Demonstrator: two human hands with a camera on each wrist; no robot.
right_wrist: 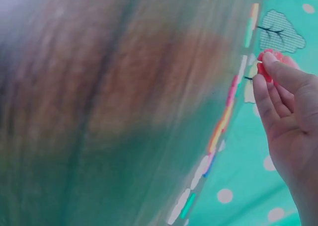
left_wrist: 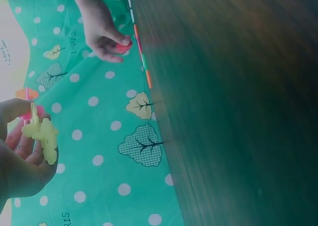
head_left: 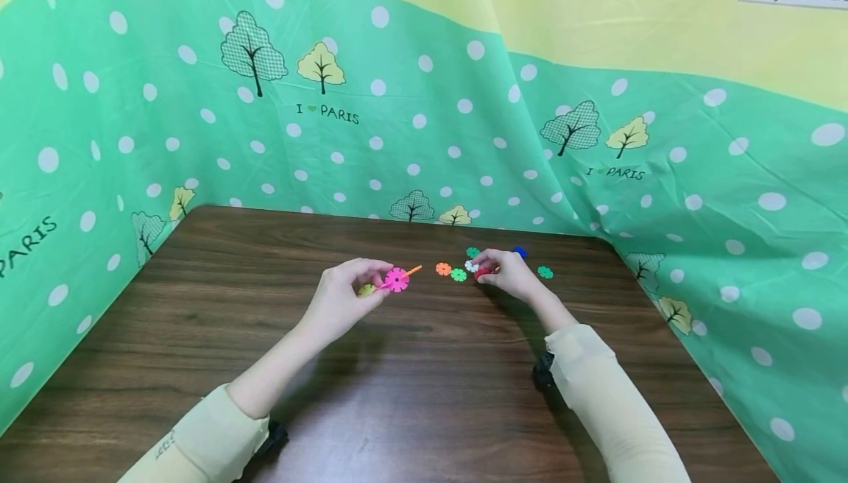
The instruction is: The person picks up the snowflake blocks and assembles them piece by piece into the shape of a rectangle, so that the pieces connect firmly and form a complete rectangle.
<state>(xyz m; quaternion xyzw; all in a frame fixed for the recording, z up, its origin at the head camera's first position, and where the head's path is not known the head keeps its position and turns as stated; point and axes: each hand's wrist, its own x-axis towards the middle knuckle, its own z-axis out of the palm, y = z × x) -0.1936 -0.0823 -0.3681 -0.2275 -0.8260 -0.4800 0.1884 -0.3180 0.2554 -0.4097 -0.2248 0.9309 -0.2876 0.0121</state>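
Observation:
My left hand (head_left: pixel 341 299) pinches a small joined group of flower-shaped discs: a pink disc (head_left: pixel 397 280), an orange one (head_left: pixel 414 270) set edge-on beside it, and a yellow-green piece (left_wrist: pixel 43 134) nearer the palm. To the right, my right hand (head_left: pixel 513 275) holds a red disc (right_wrist: pixel 264 69) between thumb and fingers; the left wrist view shows this red disc (left_wrist: pixel 123 46) raised above the table. Next to the right hand's fingertips lies a white disc (head_left: pixel 471 266). The two hands are apart.
On the brown table (head_left: pixel 424 365) lie an orange disc (head_left: pixel 443 269), green discs (head_left: pixel 458 275) and a blue disc (head_left: pixel 520 252), around the right hand. Another green disc (head_left: pixel 545 272) is farther right. A patterned green curtain (head_left: pixel 371 115) stands behind the table.

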